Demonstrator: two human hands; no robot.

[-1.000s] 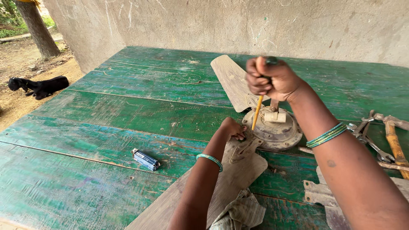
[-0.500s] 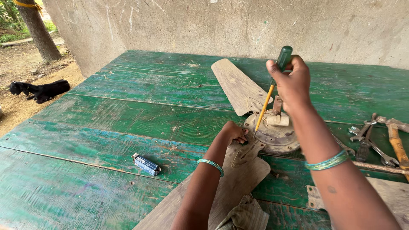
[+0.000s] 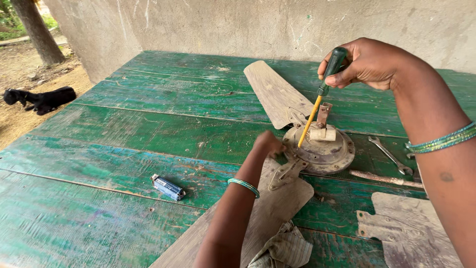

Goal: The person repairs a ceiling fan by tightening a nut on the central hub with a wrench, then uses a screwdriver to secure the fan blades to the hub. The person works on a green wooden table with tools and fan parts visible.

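Note:
A dusty ceiling fan motor hub [image 3: 323, 151] lies on a green wooden table [image 3: 148, 129], with one blade [image 3: 275, 94] pointing away and another blade [image 3: 267, 213] toward me. My right hand [image 3: 369, 62] grips the green handle of a screwdriver [image 3: 321, 94], its yellow shaft slanting down so the tip meets the hub near its left rim. My left hand [image 3: 267, 144] is closed and presses on the hub's left edge beside a blade bracket [image 3: 285, 173].
A small blue lighter-like object [image 3: 167, 187] lies on the table at left. A spanner [image 3: 389, 155], a rusty rod [image 3: 384, 178], a detached blade [image 3: 411, 233] and a crumpled cloth [image 3: 282, 248] lie around. A concrete wall stands behind. A black animal [image 3: 42, 98] rests on the ground at left.
My right hand has shifted right and tilted the screwdriver further, its tip staying on the hub. The left hand has stayed on the hub's edge.

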